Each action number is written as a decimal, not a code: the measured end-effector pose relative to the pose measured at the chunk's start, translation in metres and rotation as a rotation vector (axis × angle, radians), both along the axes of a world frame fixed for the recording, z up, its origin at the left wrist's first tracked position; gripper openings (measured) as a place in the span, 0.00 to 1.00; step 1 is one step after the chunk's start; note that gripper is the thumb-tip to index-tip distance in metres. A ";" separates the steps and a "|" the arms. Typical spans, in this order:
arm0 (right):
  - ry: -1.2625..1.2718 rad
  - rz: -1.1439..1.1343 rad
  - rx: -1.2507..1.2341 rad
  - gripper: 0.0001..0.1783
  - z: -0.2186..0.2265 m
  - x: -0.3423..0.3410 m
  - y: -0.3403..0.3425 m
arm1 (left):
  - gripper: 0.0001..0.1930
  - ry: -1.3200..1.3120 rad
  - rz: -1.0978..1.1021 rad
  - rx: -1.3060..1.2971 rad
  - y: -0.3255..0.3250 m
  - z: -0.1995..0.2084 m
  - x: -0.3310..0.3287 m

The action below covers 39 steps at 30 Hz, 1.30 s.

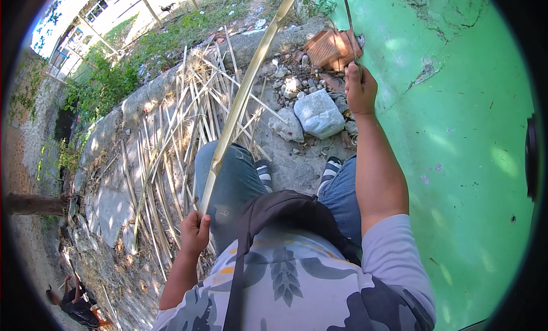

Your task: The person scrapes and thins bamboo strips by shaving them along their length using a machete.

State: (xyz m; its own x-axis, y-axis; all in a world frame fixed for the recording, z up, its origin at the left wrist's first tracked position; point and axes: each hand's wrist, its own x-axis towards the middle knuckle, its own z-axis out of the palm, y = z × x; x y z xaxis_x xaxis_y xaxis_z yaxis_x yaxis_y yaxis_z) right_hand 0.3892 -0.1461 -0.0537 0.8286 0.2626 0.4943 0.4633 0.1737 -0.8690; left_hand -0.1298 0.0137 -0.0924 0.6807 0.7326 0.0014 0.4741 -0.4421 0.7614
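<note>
My left hand [196,233] is closed round the lower end of a long split bamboo strip [242,94]. The strip slants up and away to the right, past the top of the view, its pale hollow side and nodes showing. Farther off to the right, my right hand [361,90] grips a long, thin, dark blade [349,17] that points upward. Seen nearly edge-on, the blade has its handle hidden in my fist. Strip and blade are apart where both show.
Many loose bamboo strips [171,154] lie on the ground to my left. Ahead are a pale block [319,114], a grey stone [286,125] and orange bricks [331,48]. A green surface [456,160] fills the right side. Another person [80,305] is at the lower left.
</note>
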 end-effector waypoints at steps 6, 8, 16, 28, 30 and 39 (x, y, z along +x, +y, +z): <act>0.030 -0.014 0.037 0.27 0.008 -0.003 -0.007 | 0.10 -0.027 0.024 -0.089 -0.005 0.031 0.012; 0.032 -0.042 0.044 0.27 0.003 0.001 -0.009 | 0.09 -0.057 -0.021 -0.231 -0.004 0.036 0.016; 0.122 -0.078 0.082 0.30 0.009 -0.005 -0.008 | 0.13 -0.048 -0.108 -0.633 -0.002 0.053 0.027; 0.058 0.275 0.050 0.27 0.041 -0.030 -0.013 | 0.16 0.059 -0.169 -0.524 0.005 0.064 0.092; 0.102 0.391 0.007 0.26 0.061 -0.051 -0.011 | 0.17 0.057 -0.174 -0.529 0.008 0.059 0.095; -0.326 0.219 -0.583 0.22 0.127 -0.098 0.003 | 0.17 0.026 -0.135 -0.542 0.009 0.049 0.095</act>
State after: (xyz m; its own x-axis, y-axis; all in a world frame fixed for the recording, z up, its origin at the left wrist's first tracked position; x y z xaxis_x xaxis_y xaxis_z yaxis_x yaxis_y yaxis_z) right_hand 0.2911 -0.1431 0.0736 0.5601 0.7042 0.4363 0.7235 -0.1593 -0.6716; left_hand -0.0343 0.0227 -0.0437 0.7633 0.5302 -0.3692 0.4623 -0.0491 0.8853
